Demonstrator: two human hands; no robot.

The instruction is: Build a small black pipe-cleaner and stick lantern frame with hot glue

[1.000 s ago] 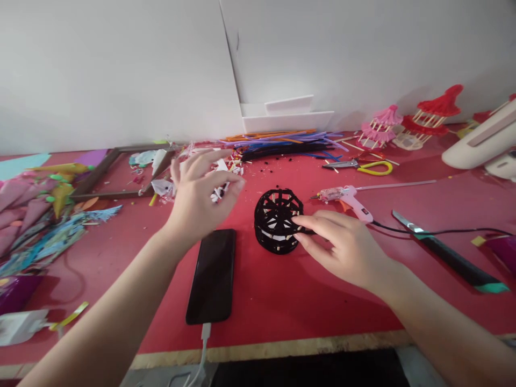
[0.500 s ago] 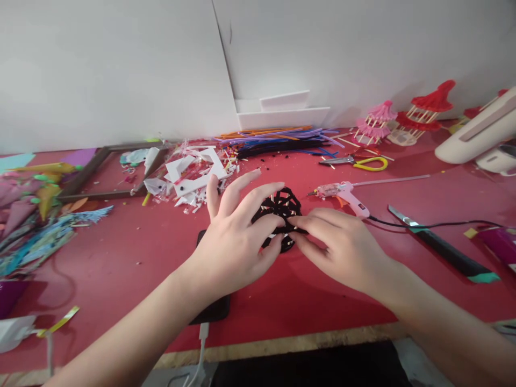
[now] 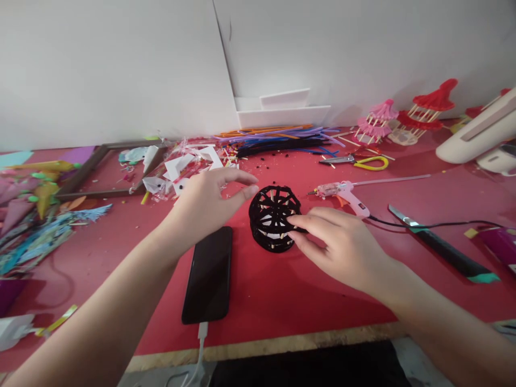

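A small round black cage (image 3: 272, 217) made of pipe cleaners and wooden sticks stands on the red table (image 3: 282, 290). My right hand (image 3: 338, 244) pinches its right side with the fingertips. My left hand (image 3: 207, 201) hovers just left of the cage, fingers loosely curled and apart, holding nothing. A black phone (image 3: 208, 274) on a white cable lies under my left wrist.
A pink glue gun (image 3: 346, 196) with a black cord lies right of the cage, beside a dark knife (image 3: 443, 248). Scissors (image 3: 360, 161), coloured pipe cleaners (image 3: 278, 141), white scraps (image 3: 181, 169), paper pagodas (image 3: 407, 121) and coloured paper (image 3: 36, 215) ring the area.
My left hand came down onto the cage, then pulled back to the left, uncovering the cage and phone. My right hand kept its hold on the cage.
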